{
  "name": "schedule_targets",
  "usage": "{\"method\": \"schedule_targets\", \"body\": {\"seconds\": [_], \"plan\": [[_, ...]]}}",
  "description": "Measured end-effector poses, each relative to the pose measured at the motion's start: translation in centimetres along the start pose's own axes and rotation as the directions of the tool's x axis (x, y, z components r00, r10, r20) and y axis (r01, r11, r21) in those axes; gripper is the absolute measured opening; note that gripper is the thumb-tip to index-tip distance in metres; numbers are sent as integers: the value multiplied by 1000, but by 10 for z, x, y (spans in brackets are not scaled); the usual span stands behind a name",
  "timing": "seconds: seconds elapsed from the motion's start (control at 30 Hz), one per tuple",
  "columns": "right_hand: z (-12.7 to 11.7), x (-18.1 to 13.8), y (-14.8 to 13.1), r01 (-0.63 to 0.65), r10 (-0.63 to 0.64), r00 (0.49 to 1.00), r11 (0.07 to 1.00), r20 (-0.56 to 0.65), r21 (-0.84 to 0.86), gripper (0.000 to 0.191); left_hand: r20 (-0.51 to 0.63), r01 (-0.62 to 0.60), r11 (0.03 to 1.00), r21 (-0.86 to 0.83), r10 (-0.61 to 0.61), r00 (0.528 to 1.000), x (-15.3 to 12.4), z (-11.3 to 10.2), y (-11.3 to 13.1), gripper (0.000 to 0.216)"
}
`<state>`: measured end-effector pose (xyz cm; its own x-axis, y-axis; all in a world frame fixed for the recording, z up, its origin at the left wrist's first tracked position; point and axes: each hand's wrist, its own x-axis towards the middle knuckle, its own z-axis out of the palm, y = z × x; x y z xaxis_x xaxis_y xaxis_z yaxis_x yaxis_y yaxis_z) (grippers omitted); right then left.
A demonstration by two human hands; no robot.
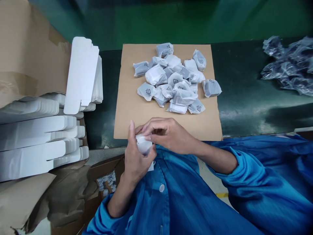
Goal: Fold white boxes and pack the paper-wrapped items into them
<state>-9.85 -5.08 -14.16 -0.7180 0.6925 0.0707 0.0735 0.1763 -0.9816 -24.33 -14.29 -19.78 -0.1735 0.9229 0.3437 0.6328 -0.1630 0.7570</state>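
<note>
My left hand [135, 156] is wrapped round a small white carton [143, 146] held close to my chest, at the near edge of a brown cardboard sheet [133, 107]. My right hand [168, 133] comes in from the right, its fingers curled over the top of the same carton and pressing on its flap. Most of the carton is hidden by both hands. Farther back on the sheet lies a pile of several small white items in plastic bags [174, 81].
Stacks of flat white carton blanks [36, 137] lie at the left, one blank [81, 73] leaning on top, with brown paper [26, 49] behind. Crumpled clear plastic bags [290, 65] sit far right on the dark green table [244, 98]. An open cardboard box [105, 182] stands below left.
</note>
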Motion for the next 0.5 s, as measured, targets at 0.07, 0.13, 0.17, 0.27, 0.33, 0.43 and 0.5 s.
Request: {"method": "schedule_targets", "body": {"seconds": [0.07, 0.13, 0.17, 0.27, 0.33, 0.43, 0.5], "plan": [[5, -4, 2, 40, -40, 999, 999, -27, -11, 11, 7, -40, 997, 73, 40, 999, 0, 0, -3, 99], [11, -8, 8, 100, -102, 992, 994, -71, -40, 12, 13, -66, 996, 61, 65, 998, 0, 1, -6, 101], [14, -10, 13, 141, -147, 985, 988, -93, -68, 12, 18, -66, 997, 44, 66, 998, 0, 2, -7, 100], [27, -16, 31, 263, -302, 940, 937, -159, -229, 14, 52, -64, 998, -16, 65, 997, -1, 4, -10, 97], [33, -20, 39, 324, -390, 907, 886, -157, -330, 17, 79, -76, 996, -44, 80, 994, -3, 4, -10, 98], [30, -20, 34, 344, -396, 913, 874, -94, -343, 23, 61, -39, 998, -46, 42, 997, -3, -1, -8, 89], [16, -12, 18, 326, -361, 932, 880, -39, -344, 27, -25, 40, 997, -67, -42, 999, 6, -6, -7, 70]]}}
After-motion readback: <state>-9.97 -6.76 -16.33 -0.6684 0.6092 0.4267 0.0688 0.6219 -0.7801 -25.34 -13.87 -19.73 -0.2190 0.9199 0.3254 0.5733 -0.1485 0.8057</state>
